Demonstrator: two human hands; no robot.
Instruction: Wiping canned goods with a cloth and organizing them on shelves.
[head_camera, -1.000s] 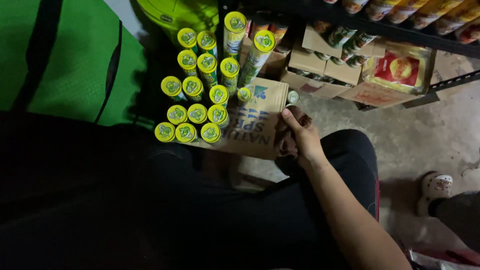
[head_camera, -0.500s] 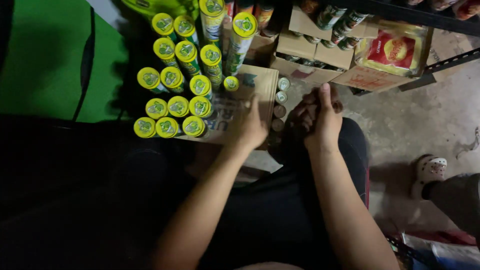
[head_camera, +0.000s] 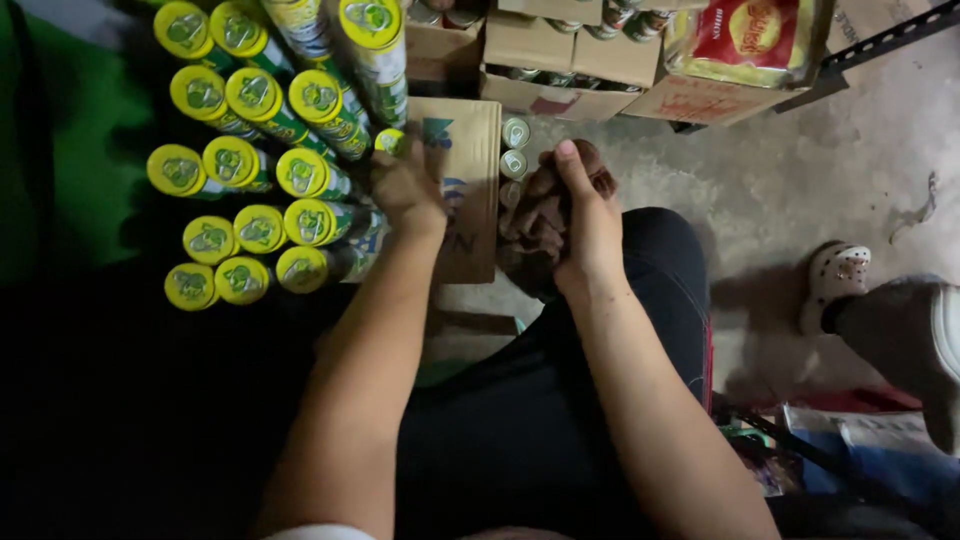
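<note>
This looks like the stockroom or back corner of a small shop, where goods are kept in bulk. Many identical tall cans with yellow-green lids (head_camera: 262, 165) stand packed in tight rows, far more than a household would keep. Behind them sit brown cardboard cartons (head_camera: 560, 60) holding more cans, and a shrink-wrapped tray with a red and yellow label (head_camera: 752, 40) rests on a low black metal rack (head_camera: 880, 42). A flattened printed cardboard sheet (head_camera: 468, 170) lies under the stock. The floor is bare, stained grey concrete (head_camera: 790, 190), dimly lit, with loose papers and clutter (head_camera: 860, 450) at its edge.
</note>
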